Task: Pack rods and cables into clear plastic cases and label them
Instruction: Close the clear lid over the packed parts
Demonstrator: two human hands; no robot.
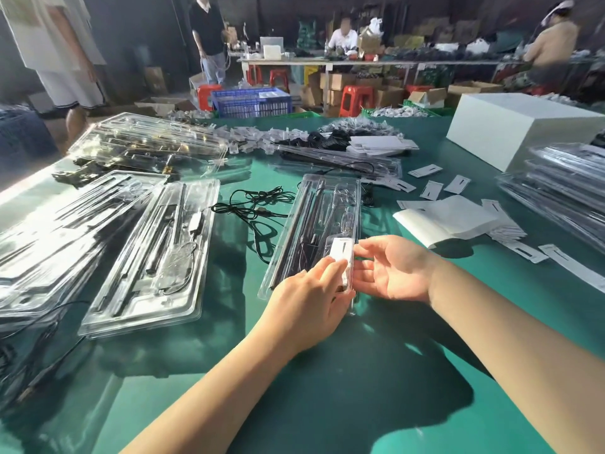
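Head view: green worktop [376,371], one clear case [314,231] lying at centre, long axis running 12 to 6, rods [294,237] inside along its left side. White label [342,257] sits on the case's near-right end. Left hand [311,299] comes in from 7 o'clock, fingers [330,268] curled, pinching the label's left edge. Right hand [389,268] at 3 o'clock of the label, palm up, fingers relaxed, fingertips [361,249] touching the label's right edge. Loose black cable [258,208] on the worktop at 10 o'clock of the case. Filled cases [157,253] stacked at 9 o'clock. Loose labels [458,185] and white sheets [448,221] at 2 o'clock; white box [510,126] beyond.
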